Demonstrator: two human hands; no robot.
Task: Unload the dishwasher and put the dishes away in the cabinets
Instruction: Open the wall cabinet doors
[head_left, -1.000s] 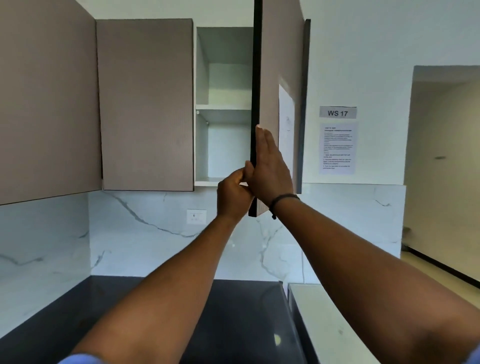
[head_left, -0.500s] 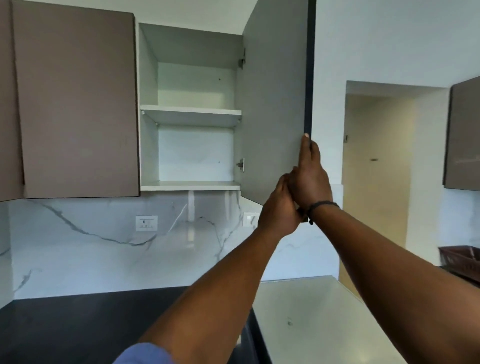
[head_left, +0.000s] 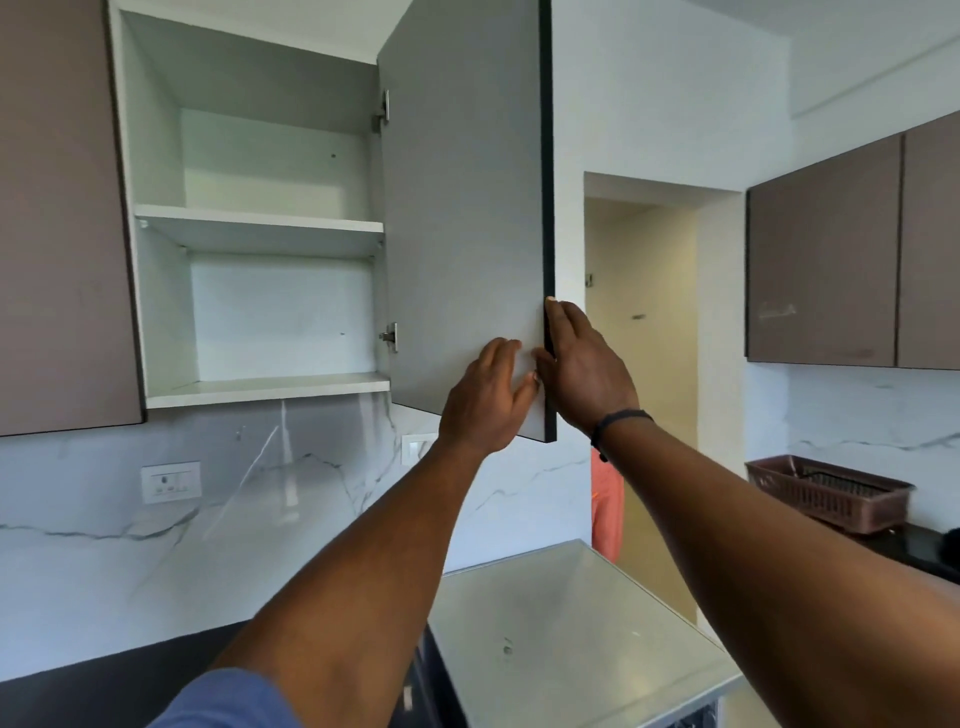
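Open wall cabinet (head_left: 249, 260) upper left, top cut off by the frame edge, two white shelves bare. Grey cabinet door (head_left: 462, 208) swung out toward the camera on two metal hinges, dark outer edge facing right, top also cut off.

White marble-veined backsplash (head_left: 156, 545) below, with a switch socket (head_left: 171, 481) left and a second plate half hidden behind the left wrist. Dark desk (head_left: 104, 691) at bottom left, mostly covered by the forearms; a pale glossy top (head_left: 571, 639) beside it. Doorway (head_left: 644, 338) at right, an orange shape in it partly hidden by the right arm, hard to identify. Brown plastic basket (head_left: 826, 491) on the far counter, contents not readable. No dishes or dishwasher in view.

Left hand (head_left: 485, 402) flat against the door's inner face near its lower corner, fingers fairly straight and spread. Right hand (head_left: 584, 364) on the door's dark edge, fingers extended along it and the thumb seemingly round on the inner face, so lightly clasping the edge; black band on the wrist.
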